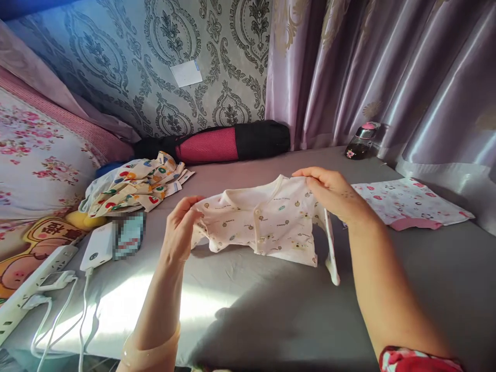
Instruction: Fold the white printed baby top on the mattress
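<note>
Stretched between my two hands is a small white baby shirt point(248, 222) with a button front and a scattered print of small motifs and lettering. My left hand point(180, 227) pinches its left shoulder, and my right hand point(333, 191) grips the right shoulder, thumb and fingers closed on the cloth. The collar faces away from me. One sleeve hangs below my right hand, its cuff near the grey sheet. Further right, a white garment with pink prints and a pink neckline point(416, 206) lies flat on the sheet.
A pile of fruit-print cloth point(135, 183) lies at the left, near a white power bank point(97, 245) and a power strip point(36, 279) with cables. A black and red rolled bag point(209, 144) rests along the wall. A bottle point(362, 140) stands by the curtain point(329, 77).
</note>
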`<state>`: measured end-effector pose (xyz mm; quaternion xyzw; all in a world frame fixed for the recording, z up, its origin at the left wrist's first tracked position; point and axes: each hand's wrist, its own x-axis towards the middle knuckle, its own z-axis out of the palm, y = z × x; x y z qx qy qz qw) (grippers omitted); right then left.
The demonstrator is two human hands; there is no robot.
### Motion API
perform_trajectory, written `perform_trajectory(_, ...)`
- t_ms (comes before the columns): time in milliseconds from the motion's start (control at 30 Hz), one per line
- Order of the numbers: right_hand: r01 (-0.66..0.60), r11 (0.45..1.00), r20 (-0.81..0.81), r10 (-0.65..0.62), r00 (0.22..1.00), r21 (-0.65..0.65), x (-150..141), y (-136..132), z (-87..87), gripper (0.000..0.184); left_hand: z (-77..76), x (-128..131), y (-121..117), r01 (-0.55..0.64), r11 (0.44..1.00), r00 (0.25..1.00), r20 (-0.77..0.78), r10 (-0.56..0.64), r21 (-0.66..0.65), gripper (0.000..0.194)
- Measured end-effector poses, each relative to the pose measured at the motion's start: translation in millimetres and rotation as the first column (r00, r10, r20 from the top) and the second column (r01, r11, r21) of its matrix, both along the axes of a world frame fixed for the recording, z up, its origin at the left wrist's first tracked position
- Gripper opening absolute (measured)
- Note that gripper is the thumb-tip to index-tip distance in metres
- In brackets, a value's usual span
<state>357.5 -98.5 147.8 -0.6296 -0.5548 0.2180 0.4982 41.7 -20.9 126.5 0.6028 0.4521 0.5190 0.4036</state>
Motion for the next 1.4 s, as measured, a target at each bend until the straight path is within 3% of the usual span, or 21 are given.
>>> perform_trajectory(133, 0.028, 0.999, 0.085, -0.024, 0.996, -0.047, -5.0, 7.9, -3.4, 0.029, -9.5, 7.6, 1.8, 0.101, 0.981, 0.995, 0.019, -0.099, -0.167, 0.040)
perform_trajectory(300, 0.054, 0.995, 0.167, -0.040, 0.985, -0.079, -7.8, 4.8, 0.1, 0.033, -6.0, 11.8, 4.7, 0.190, 0.956, 0.980, -0.004, -0.196, -0.225, 0.038)
perform_trajectory(533, 0.026, 0.989, 0.192, 0.003, 0.981, -0.146, -4.6, -2.7, 3.3, 0.041, -0.8, 11.1, 5.9, 0.223, 0.950, 0.974, 0.000, -0.228, -0.218, 0.031)
perform_trajectory(867, -0.082, 0.995, 0.191, 0.091, 0.977, -0.053, -13.5, -4.4, 12.0, 0.044, 21.6, -14.1, 2.5, 0.109, 0.992, 0.994, -0.018, -0.111, -0.058, 0.029)
perform_trajectory(967, -0.103, 0.995, 0.175, 0.101, 0.979, -0.001, -17.3, -2.1, 23.0, 0.043, 33.4, -25.4, 5.5, 0.105, 0.994, 0.994, 0.028, -0.104, -0.025, 0.032)
perform_trajectory(1067, -0.098, 0.993, 0.152, 0.087, 0.985, 0.067, -20.7, 0.3, 38.7, 0.042, 57.0, -38.2, 6.2, 0.181, 0.983, 0.982, 0.062, -0.180, -0.015, 0.039)
perform_trajectory(1233, -0.116, 0.989, 0.084, 0.109, 0.991, 0.089, -26.3, 13.0, 53.9, 0.042, 91.8, -55.3, 19.8, 0.394, 0.917, 0.906, -0.147, -0.398, -0.054, 0.042)
perform_trajectory(1333, -0.151, 0.987, 0.112, 0.144, 0.983, 0.057, -29.6, 24.5, 55.3, 0.040, 94.4, -51.4, 37.8, 0.298, 0.950, 0.916, -0.309, -0.256, 0.096, 0.034)
perform_trajectory(1400, -0.100, 0.984, 0.128, 0.082, 0.988, 0.144, -31.1, 31.5, 57.0, 0.036, 92.5, -43.3, 48.1, 0.181, 0.943, 0.948, -0.304, -0.092, 0.278, 0.030)
